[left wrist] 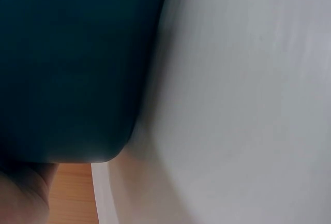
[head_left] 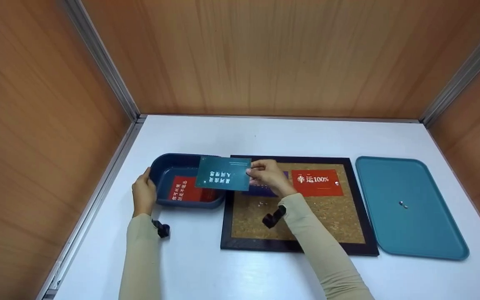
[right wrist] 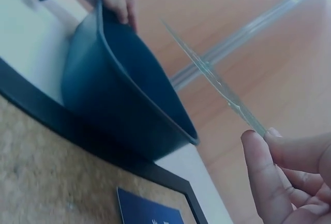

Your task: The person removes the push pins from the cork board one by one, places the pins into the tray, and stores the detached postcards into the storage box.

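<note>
Between thumb and fingers my right hand (head_left: 270,176) pinches the right end of a green card (head_left: 223,173) with white characters. The card is above the right part of a dark blue basin (head_left: 190,205), and the right wrist view shows this card (right wrist: 222,87) nearly edge-on. My left hand (head_left: 144,193) grips the basin's left rim, its fingers (right wrist: 124,9) hooked over the edge in the right wrist view. Inside the basin lies a red card (head_left: 183,189), partly hidden by the green one. Only the basin's dark outer wall (left wrist: 77,69) and part of the hand show in the left wrist view.
Right of the basin lies a dark-framed cork board (head_left: 298,221). A red card (head_left: 317,183) and a dark blue card (head_left: 261,191), partly covered by my right hand, lie on it. A teal tray (head_left: 415,233) with small metallic pieces (head_left: 403,204) sits further right. Wooden walls surround the white table.
</note>
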Demonstrator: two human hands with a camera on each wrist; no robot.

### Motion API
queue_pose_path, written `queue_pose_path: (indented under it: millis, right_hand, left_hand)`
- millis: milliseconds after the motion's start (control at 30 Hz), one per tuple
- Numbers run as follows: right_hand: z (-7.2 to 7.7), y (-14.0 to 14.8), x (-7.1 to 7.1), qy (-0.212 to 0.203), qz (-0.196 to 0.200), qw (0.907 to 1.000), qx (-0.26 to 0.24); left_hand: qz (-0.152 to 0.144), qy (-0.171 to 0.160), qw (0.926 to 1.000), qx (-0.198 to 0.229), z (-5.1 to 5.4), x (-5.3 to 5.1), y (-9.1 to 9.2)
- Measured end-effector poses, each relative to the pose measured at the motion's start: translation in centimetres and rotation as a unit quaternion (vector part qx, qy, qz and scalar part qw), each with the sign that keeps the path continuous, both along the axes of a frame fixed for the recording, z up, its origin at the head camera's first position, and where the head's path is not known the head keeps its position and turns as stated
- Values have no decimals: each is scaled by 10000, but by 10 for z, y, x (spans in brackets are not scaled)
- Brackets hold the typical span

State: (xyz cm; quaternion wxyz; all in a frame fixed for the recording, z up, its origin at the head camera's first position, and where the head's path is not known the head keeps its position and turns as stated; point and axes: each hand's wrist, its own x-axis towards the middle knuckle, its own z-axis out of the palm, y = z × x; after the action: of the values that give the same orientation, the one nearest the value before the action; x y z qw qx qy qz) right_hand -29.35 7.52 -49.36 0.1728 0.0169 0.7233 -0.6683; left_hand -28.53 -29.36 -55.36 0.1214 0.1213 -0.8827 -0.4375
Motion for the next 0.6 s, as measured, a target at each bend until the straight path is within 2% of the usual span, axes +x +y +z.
queue_pose_path:
  millis: [600]
  right_hand:
    - [-5,-47,-10,66,-101,9998,-177]
  left_hand:
    - [68,-130,9999,17,2,-2,1]
